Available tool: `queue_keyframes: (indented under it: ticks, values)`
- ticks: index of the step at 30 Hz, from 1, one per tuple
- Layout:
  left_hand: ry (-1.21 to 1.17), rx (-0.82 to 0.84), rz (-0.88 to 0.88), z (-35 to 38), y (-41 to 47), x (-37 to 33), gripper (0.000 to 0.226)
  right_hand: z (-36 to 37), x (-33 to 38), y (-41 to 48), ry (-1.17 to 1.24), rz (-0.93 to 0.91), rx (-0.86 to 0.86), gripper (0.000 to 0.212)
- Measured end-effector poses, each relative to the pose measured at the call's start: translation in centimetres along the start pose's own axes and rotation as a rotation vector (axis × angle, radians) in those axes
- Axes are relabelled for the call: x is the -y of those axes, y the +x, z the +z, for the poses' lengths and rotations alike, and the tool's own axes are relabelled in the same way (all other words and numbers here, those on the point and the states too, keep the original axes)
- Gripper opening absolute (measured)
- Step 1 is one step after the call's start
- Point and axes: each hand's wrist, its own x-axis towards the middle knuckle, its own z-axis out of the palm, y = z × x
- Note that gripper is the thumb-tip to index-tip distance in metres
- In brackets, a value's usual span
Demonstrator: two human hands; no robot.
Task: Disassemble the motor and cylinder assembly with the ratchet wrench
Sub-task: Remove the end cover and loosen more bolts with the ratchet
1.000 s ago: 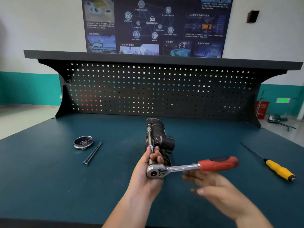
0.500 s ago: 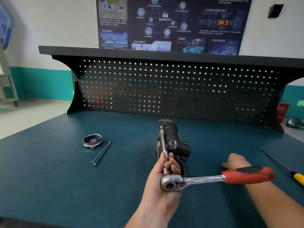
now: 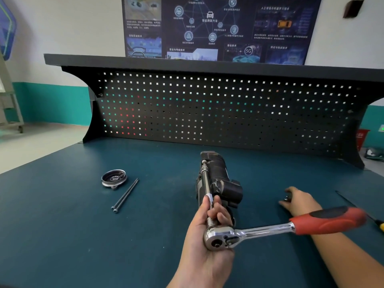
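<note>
Head view: the left hand (image 3: 204, 231) grips the wrench (image 3: 268, 230) round its ratchet head and extension (image 3: 206, 183). The extension's long axis runs straight away from the person along the left flank of the motor (image 3: 219, 175), which lies on the table (image 3: 62, 225) just beyond that hand. The red handle (image 3: 328, 220) juts rightward over the right forearm; the right hand (image 3: 299, 201) lies well right of the motor, fingers at a small part (image 3: 287, 197), pinched or merely touched cannot be told, yet it is judged the nearer hand for swinging the handle.
</note>
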Motion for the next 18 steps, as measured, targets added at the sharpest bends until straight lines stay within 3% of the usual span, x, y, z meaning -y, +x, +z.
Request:
queue_keyframes:
  ticks: [3, 5, 7, 9, 11, 13, 14, 15, 17, 18]
  values:
    - [-0.035, 0.007, -0.014, 0.1, -0.3, -0.1, 0.019, 0.8, -1.2, 1.3, 0.146, 0.023, -0.144, 0.074]
    - [-0.027, 0.011, -0.019, 0.2, -0.4, 0.0, 0.019, 0.8, -0.9, 0.0, 0.400, 0.004, -0.279, 0.065]
    - [-0.018, 0.012, -0.022, 0.4, -0.5, 0.1, 0.017, 0.7, -1.1, -3.2, 0.746, -0.124, -0.264, 0.051]
    - [-0.027, 0.002, -0.003, 0.5, -0.5, 0.3, 0.016, 0.9, -1.5, -8.6, 0.877, -0.380, -0.034, 0.060]
    - [-0.028, 0.002, 0.014, 0.6, -0.6, 0.6, 0.017, 1.8, -1.4, -13.6, 1.029, -0.758, 0.161, 0.071]
    - [-0.008, 0.005, 0.020, 0.5, -0.5, 0.7, 0.015, 2.4, 0.5, -17.1, 1.478, -1.111, 0.262, 0.071]
    - [0.009, 0.002, 0.022, 0.5, -0.6, 0.7, 0.014, 1.7, 1.5, -18.3, 1.836, -1.074, 0.264, 0.061]
    - [0.028, -0.003, 0.025, 0.4, -0.5, 0.7, 0.013, 0.9, 2.7, -19.5, 2.144, -0.849, 0.293, 0.053]
    - [0.079, -0.015, 0.031, 0.3, -0.4, 0.5, 0.015, -0.6, 5.3, -20.2, 2.265, -0.358, 0.190, 0.054]
    - [0.111, -0.019, 0.043, 0.2, -0.3, 0.3, 0.017, -0.2, 6.9, -20.2, 2.326, -0.256, 0.131, 0.049]
